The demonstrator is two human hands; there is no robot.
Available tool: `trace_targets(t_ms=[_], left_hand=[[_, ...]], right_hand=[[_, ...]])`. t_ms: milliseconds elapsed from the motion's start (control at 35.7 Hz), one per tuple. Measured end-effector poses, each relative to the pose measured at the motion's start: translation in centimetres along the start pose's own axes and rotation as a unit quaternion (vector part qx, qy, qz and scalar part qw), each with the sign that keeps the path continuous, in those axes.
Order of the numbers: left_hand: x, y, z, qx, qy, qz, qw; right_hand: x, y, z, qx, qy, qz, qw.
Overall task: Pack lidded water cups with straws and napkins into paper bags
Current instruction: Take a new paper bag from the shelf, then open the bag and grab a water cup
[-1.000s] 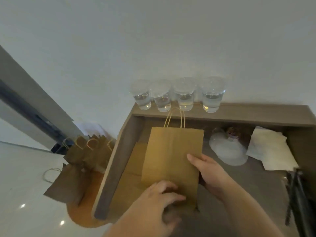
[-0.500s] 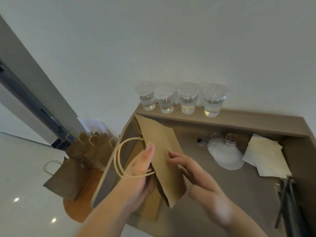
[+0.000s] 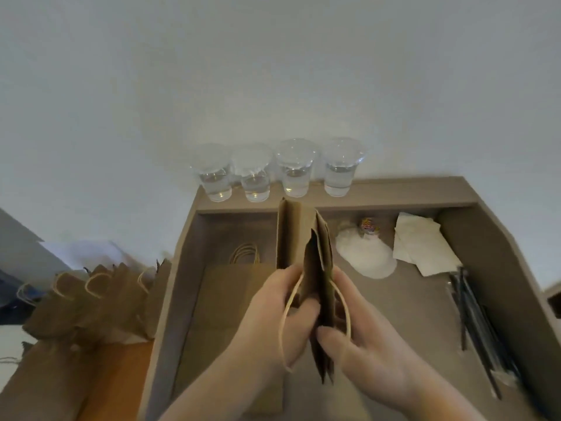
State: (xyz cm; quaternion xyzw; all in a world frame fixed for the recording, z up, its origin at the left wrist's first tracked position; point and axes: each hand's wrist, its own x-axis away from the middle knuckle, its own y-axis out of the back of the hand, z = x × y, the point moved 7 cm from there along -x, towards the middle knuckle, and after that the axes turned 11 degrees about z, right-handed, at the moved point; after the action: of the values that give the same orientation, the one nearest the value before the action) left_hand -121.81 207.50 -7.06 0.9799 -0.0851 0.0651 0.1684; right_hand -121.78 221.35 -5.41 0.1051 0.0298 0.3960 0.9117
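Centre frame: left hand (image 3: 282,314) and right hand (image 3: 367,338), each grip pinching one wall of the paper bag (image 3: 303,238). Probably to spread its mouth.

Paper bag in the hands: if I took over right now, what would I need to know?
Hands: the left hand and right hand both grip the handle end of one brown paper bag with twine handles, held on edge, its mouth barely parted.
Things: four clear plastic cups of water stand in a row on the back ledge. White paper napkins and black straws lie on the right of the brown tray; flat spare bags lie on its left.
Done: one bag picked up.
Left: open it, stand it, add cup, straw and napkin.
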Motion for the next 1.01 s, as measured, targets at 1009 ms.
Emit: trace_targets(t_ms=[1009], left_hand=[[-6.8, 9.5, -2.9, -0.137, 0.012, 0.185, 0.973]], right_hand=[[3.7, 13.4, -0.2, 0.112, -0.277, -0.242, 0.923]])
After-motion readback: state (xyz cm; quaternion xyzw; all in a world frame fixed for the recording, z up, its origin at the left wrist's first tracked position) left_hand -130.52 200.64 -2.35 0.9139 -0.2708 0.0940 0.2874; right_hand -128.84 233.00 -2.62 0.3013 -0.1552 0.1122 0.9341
